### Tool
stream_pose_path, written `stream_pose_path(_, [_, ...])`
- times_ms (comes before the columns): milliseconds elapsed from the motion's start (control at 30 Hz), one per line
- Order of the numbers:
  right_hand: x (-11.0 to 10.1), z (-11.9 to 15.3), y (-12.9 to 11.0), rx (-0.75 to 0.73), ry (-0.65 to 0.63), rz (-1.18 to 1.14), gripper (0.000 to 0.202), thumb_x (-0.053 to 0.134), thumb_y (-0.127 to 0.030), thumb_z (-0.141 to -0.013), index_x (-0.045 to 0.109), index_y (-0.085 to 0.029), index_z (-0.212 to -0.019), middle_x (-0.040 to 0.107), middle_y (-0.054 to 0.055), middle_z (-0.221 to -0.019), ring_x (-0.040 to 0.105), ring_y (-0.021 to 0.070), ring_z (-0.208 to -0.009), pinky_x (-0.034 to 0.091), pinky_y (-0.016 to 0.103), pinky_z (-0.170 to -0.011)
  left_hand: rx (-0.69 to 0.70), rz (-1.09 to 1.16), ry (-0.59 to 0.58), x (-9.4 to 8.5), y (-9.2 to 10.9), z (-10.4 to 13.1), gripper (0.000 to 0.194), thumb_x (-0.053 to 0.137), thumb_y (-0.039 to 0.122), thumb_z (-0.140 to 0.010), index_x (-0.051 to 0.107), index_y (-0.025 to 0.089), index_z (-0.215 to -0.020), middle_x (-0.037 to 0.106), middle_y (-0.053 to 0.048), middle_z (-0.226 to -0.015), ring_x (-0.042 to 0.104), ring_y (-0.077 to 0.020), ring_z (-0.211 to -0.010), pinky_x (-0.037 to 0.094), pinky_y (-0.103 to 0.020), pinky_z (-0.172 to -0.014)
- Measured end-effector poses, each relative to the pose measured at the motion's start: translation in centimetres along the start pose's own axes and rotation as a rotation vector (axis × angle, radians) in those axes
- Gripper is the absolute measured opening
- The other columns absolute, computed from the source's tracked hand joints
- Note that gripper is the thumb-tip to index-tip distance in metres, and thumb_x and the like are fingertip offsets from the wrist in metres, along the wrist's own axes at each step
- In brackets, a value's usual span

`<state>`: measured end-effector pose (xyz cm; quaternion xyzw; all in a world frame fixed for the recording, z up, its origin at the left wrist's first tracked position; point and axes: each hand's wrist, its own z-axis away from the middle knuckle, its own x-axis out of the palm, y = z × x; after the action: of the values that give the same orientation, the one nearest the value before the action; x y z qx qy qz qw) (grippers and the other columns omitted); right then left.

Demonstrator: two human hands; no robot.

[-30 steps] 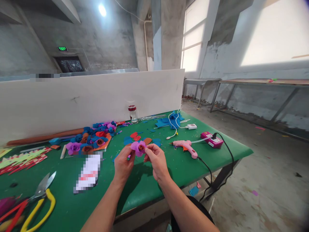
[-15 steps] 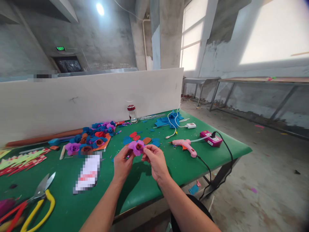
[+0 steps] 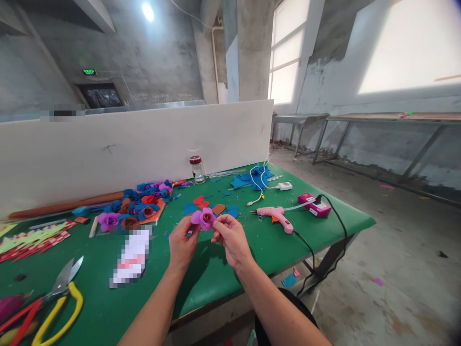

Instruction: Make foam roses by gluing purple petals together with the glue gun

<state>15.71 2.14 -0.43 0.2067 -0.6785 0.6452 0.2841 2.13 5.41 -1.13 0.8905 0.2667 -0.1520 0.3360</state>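
Held one purple crepe-paper flower with a curled reddish-brown centre just below the middle of the frame, raised over the long green table. Pinched its left side in the fingers of the left hand; gripped its right edge between thumb and forefinger of the right hand, with the remaining fingers curled in.

Counted, just beyond the flower, at least two red petals, one brown petal and several blue petals, too overlapped for a sure number.

Counted right of centre one pink glue gun with an orange trigger, lying with its tip to the left and with one pale glue stick in its back; beyond it, one magenta power box with one black plug; higher up, one white adapter on a looped cable, near one heap of bright blue paper.

Found one clear glass jar with a red lid upright near one white board.

Saw left of centre one pile of blue, purple, red and brown paper flowers, too crowded to count, and at lower left one open pair of yellow-handled metal shears.
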Motion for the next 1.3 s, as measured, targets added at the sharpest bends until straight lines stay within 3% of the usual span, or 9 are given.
stream_pose_path(333, [-0.6, -0.2, -0.6, 0.130, -0.019, -0.080, 0.033, 0.083, -0.030, -0.051, 0.060, -0.017, -0.071, 0.052, -0.008, -0.050, 0.045, 0.0048, -0.042, 0.052, 0.021, -0.048, 0.034, -0.037, -0.022, 0.1, -0.2, 0.1, 0.016, 0.056, 0.026, -0.085, 0.068, 0.020, -0.094, 0.069, -0.004, -0.086, 0.060, -0.0154, -0.074, 0.047, -0.024, -0.070])
stream_pose_path(900, [-2.0, -0.9, -1.1, 0.346, -0.146, -0.249, 0.023, 0.082, -0.015, -0.055, 0.066, -0.014, -0.071, 0.060, -0.005, -0.055, 0.053, 0.0048, -0.047, 0.053, 0.017, -0.053, -0.032, 0.043, -0.005, 0.3, -0.3, 0.1, 0.018, 0.057, 0.029, -0.083, 0.068, 0.019, -0.093, 0.069, -0.002, -0.082, 0.060, -0.0149, -0.070, 0.047, -0.024, -0.067])
stream_pose_path(1100, [-1.7, -0.5, -1.5, 0.274, -0.177, -0.170, 0.023, 0.079, -0.019, -0.058, 0.064, -0.015, -0.074, 0.060, -0.005, -0.058, 0.051, 0.0053, -0.048, 0.056, 0.022, -0.058, -0.033, 0.055, 0.003, 0.4, -1.0, 0.2, 0.020, 0.060, 0.029, -0.082, 0.069, 0.019, -0.097, 0.068, -0.001, -0.082, 0.060, -0.0139, -0.069, 0.046, -0.023, -0.064])
stream_pose_path(1300, [-1.2, -0.1, -1.8, 0.166, -0.138, 0.028, 0.022, 0.075, -0.029, -0.057, 0.060, -0.016, -0.065, 0.052, -0.007, -0.052, 0.042, 0.0054, -0.044, 0.052, 0.022, -0.047, 0.026, -0.020, -0.009, 0.3, -0.4, 0.1, 0.017, 0.057, 0.026, -0.085, 0.069, 0.019, -0.095, 0.069, -0.003, -0.086, 0.061, -0.0142, -0.073, 0.046, -0.022, -0.066])
